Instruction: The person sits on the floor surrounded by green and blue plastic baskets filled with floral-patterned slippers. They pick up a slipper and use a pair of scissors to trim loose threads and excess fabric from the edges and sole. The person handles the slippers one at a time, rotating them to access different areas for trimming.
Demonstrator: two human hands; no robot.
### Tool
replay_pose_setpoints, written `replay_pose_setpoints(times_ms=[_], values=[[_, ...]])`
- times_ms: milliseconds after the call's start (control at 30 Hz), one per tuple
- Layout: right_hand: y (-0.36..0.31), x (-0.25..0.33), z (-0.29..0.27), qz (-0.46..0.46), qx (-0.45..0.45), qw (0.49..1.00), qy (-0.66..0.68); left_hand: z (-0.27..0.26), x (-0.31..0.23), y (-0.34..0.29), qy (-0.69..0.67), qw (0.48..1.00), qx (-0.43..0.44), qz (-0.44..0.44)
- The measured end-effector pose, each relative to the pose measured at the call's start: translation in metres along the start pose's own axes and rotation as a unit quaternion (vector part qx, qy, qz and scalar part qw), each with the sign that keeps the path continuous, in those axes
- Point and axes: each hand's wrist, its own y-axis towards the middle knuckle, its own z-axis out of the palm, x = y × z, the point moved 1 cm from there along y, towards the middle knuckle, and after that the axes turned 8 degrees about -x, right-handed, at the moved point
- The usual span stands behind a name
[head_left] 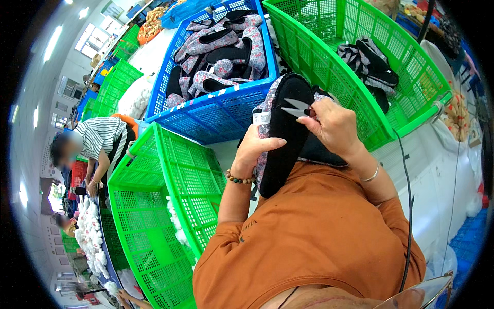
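Observation:
My left hand [253, 149] grips the side of a slipper [284, 141], its thumb lying across the black sole. The sole faces up, and grey floral cloth with a small white label wraps the edge. In my right hand [333, 126] is a pair of thread snips [295, 108], fingers closed round them. Their two blades stand apart over the sole, pointing left. A second dark slipper [321, 152] rests on my lap beneath my right hand, partly hidden.
Ahead stands a blue crate [206, 122] heaped with floral slippers [218, 44]. To its right a green crate [329, 64] holds several slippers [368, 67]. Another green crate [136, 216] is at my left. A black cable [409, 206] hangs by my right side. A person [103, 139] bends over white pieces at far left.

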Motion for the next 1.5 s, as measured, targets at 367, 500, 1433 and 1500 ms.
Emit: replay_pose_setpoints(times_ms=[367, 500, 1433, 1500], values=[[0.0, -0.007, 0.006, 0.02, -0.037, 0.999, -0.005, 0.003, 0.006, 0.002, 0.065, 0.998, -0.014, -0.01], [-0.003, -0.019, -0.003, 0.09, -0.067, 0.994, -0.003, -0.009, 0.005, 0.003, -0.093, 0.996, -0.009, -0.002], [-0.027, -0.045, 0.024, 0.174, 0.014, 0.978, 0.113, -0.024, 0.029, 0.02, -0.448, 0.887, 0.05, -0.1], [-0.031, -0.039, 0.022, 0.2, 0.062, 0.964, 0.164, -0.036, 0.029, 0.022, -0.472, 0.872, 0.062, -0.113]])
